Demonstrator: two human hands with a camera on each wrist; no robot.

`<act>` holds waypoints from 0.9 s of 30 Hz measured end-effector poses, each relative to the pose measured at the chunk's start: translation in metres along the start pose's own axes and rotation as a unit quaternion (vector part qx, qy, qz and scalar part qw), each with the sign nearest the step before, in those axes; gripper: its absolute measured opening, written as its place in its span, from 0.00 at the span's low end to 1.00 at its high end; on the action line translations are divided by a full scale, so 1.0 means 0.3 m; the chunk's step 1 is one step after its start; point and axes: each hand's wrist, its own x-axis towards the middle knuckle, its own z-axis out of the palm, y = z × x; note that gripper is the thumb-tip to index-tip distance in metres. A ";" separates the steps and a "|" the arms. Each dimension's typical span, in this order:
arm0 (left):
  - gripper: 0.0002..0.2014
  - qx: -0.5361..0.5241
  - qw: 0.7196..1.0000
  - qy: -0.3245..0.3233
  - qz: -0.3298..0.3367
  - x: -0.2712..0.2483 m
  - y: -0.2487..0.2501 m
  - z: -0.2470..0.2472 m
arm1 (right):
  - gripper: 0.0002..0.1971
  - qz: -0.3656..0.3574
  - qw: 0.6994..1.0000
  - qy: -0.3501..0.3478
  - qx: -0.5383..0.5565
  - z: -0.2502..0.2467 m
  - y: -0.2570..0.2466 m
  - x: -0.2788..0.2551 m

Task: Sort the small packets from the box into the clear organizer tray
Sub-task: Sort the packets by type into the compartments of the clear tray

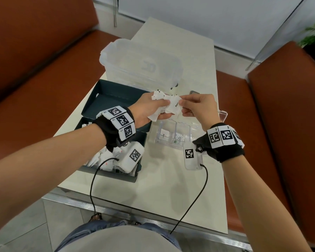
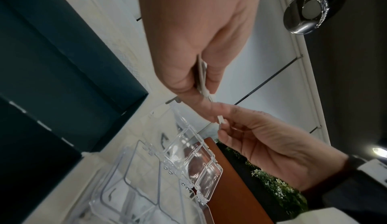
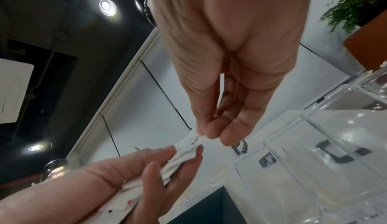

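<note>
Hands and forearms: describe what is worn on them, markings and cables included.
Both forearms are bare. The left hand and right hand each have a black wrist wrap ringed with white tiles bearing black square-code markers. A white marker-tagged module hangs under each wrist, trailing a black cable.

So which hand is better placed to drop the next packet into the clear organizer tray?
Right. The right hand already pinches one packet and hovers above the tray; the left hand holds the bunch nearer the box.
</note>
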 end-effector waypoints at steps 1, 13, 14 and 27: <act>0.16 0.003 1.000 0.001 0.000 -0.001 0.000 0.001 | 0.11 0.001 1.000 0.003 0.002 0.005 -0.001 -0.002; 0.14 0.041 0.999 -0.019 0.002 -0.003 -0.012 0.001 | 0.09 0.057 0.996 -0.059 0.020 -0.021 0.014 0.010; 0.14 0.043 0.999 -0.020 0.001 -0.003 -0.013 0.003 | 0.07 0.055 0.997 -0.055 0.019 -0.031 0.019 0.013; 0.12 0.029 0.999 0.038 -0.016 0.008 -0.029 -0.051 | 0.08 0.050 0.963 -0.038 -0.261 0.091 0.180 0.066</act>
